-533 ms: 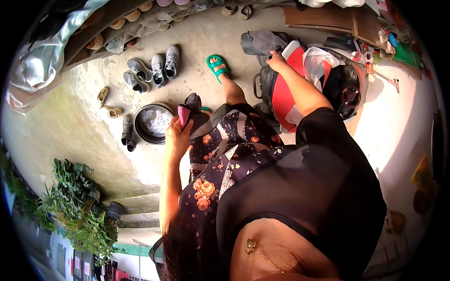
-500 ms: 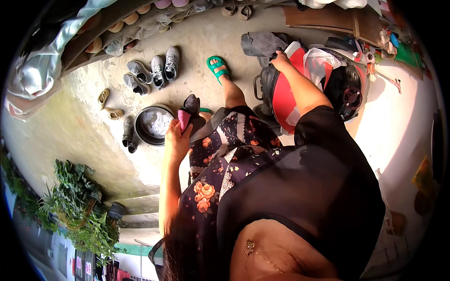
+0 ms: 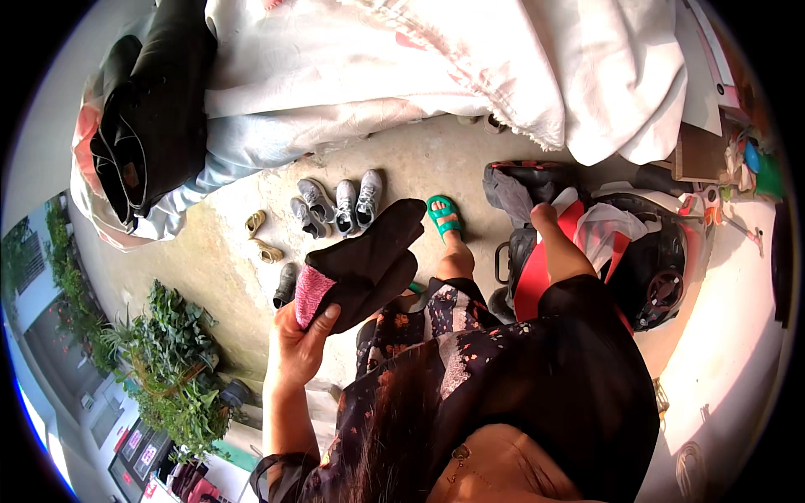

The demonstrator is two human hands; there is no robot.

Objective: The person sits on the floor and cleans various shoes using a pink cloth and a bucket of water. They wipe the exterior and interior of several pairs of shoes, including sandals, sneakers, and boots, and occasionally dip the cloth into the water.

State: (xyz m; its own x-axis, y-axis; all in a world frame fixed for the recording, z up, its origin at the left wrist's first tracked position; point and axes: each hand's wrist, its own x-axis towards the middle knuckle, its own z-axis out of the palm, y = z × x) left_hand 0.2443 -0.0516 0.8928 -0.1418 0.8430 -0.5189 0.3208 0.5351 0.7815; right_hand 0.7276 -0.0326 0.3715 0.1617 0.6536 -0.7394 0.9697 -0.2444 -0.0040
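Observation:
My left hand (image 3: 303, 344) is closed around a floppy black piece with a pink knitted cuff (image 3: 312, 295), thumb on top. Its black part spreads into two lobes, a little like a glove or mitt, pointing away to the right. Over at the right, my right hand (image 3: 545, 216) reaches to the far end of a bulky red and black object (image 3: 537, 285), beside some dark grey cloth (image 3: 510, 194). The fingers of that hand are hidden.
A white cloth-covered surface (image 3: 335, 67) spans the far side, with tall black boots (image 3: 155, 117) on its left. Grey sneakers (image 3: 344, 205) and small tan shoes (image 3: 260, 239) stand on the concrete floor. Potted plants (image 3: 172, 360) fill the left. Green sandals (image 3: 444, 216) are on my feet.
My left hand has raised the black and pink piece nearer, and it now covers the basin. The view has shifted, bringing in the white cloth and boots. My right arm remains stretched toward the red object.

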